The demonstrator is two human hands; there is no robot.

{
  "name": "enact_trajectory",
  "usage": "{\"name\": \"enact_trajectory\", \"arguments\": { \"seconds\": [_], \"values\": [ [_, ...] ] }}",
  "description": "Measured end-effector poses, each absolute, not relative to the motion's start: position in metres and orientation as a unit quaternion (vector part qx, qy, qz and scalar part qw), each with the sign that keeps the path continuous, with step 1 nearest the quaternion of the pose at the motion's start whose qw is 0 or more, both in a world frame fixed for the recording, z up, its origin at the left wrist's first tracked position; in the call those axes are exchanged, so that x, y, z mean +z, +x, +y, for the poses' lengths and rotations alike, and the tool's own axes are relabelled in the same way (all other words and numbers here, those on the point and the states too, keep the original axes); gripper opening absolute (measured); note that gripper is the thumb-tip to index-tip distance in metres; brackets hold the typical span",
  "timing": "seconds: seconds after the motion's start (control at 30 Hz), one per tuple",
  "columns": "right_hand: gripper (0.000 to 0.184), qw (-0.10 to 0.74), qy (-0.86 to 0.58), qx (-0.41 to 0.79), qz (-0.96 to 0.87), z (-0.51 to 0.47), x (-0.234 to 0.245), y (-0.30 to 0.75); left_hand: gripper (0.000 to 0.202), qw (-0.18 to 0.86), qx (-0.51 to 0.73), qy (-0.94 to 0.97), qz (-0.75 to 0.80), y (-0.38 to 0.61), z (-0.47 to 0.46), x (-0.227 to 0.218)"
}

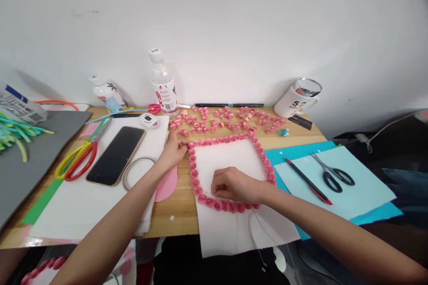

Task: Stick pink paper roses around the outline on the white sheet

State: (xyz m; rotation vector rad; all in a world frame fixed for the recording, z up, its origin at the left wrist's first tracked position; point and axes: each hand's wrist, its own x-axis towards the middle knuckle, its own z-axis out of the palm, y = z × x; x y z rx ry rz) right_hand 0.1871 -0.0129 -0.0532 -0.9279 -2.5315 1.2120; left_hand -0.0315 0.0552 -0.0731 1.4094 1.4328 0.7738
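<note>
White sheet (227, 158), rose border (195, 183): long axis roughly 12–6 | left hand (174, 149) 10 o'clock, right hand (236, 185) 7 o'clock | fingers' hold: can't tell

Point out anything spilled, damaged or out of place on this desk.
Tiny white scraps look like stray litter: one lies on the wooden desk near its front edge, another on the blue sheet. I see nothing spilled or damaged.

Bare hands (236, 185), bare forearms (317, 220), black clothing (182, 260)
</note>
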Motion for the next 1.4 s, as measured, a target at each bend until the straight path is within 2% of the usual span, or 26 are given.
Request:
{"name": "enact_trajectory", "arguments": {
  "seconds": [0.33, 0.4, 0.47, 0.53, 0.57, 0.6, 0.7, 0.8, 0.9, 1.1, 1.4],
  "values": [
    [0.008, 0.011, -0.489, 0.4, -0.775, -0.011, -0.045, 0.179, 0.067, 0.485, 0.317, 0.572, 0.58, -0.032, 0.058, -0.076],
    [0.008, 0.003, -0.507, 0.39, -0.769, -0.013, -0.044, 0.177, 0.066, 0.462, 0.307, 0.586, 0.59, -0.031, 0.057, -0.073],
    [0.007, 0.001, -0.508, 0.384, -0.771, -0.013, -0.044, 0.177, 0.055, 0.374, 0.31, 0.629, 0.607, -0.029, 0.051, -0.063],
    [0.009, 0.0, -0.489, 0.395, -0.777, -0.011, -0.043, 0.18, 0.027, 0.235, 0.319, 0.705, 0.588, -0.024, 0.04, -0.046],
    [0.011, -0.006, -0.48, 0.397, -0.782, -0.008, -0.043, 0.182, 0.013, 0.199, 0.313, 0.752, 0.545, -0.021, 0.032, -0.036],
    [0.012, -0.016, -0.478, 0.388, -0.788, -0.005, -0.043, 0.185, 0.012, 0.2, 0.286, 0.802, 0.484, -0.018, 0.025, -0.027],
    [0.009, -0.063, -0.512, 0.304, -0.801, 0.008, -0.041, 0.194, 0.024, 0.299, 0.101, 0.906, 0.284, -0.007, 0.005, -0.009],
    [0.019, -0.081, -0.52, 0.287, -0.801, 0.02, -0.04, 0.2, 0.028, 0.341, 0.004, 0.908, 0.246, 0.002, -0.003, -0.011],
    [0.024, -0.087, -0.504, 0.32, -0.797, 0.026, -0.038, 0.202, 0.029, 0.363, -0.022, 0.898, 0.247, 0.01, 0.0, -0.02],
    [0.025, -0.101, -0.492, 0.312, -0.806, 0.027, -0.036, 0.202, 0.027, 0.395, -0.046, 0.886, 0.239, 0.023, 0.005, -0.03],
    [0.024, -0.08, -0.486, 0.317, -0.811, 0.026, -0.043, 0.206, 0.02, 0.397, -0.093, 0.857, 0.314, 0.026, 0.0, -0.03]
  ]
}}
